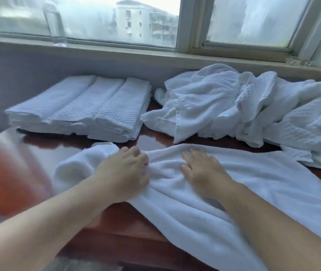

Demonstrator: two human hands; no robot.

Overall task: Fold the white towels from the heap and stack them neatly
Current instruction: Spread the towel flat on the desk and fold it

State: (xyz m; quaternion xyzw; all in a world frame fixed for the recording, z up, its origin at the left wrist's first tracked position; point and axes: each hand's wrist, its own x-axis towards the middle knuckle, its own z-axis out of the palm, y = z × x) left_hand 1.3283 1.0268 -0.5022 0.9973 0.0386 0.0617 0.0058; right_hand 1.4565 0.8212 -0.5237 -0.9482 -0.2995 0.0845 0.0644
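A white towel (pixel 253 184) lies spread and wrinkled across the front of the red-brown table (pixel 18 173), its near part hanging over the front edge. My left hand (pixel 124 169) has its fingers curled into a bunch of that towel near its left end. Flat on the same towel, just to the right, rests my right hand (pixel 202 169) with straight fingers. A heap of crumpled white towels (pixel 243 106) fills the back right. At the back left stands a stack of folded white towels (pixel 89 108) in three side-by-side rows.
A window sill (pixel 116 53) runs behind the table, with a clear plastic bottle (pixel 55 22) standing on it at the left. The table's left part is bare, glossy wood. The window glass shows buildings outside.
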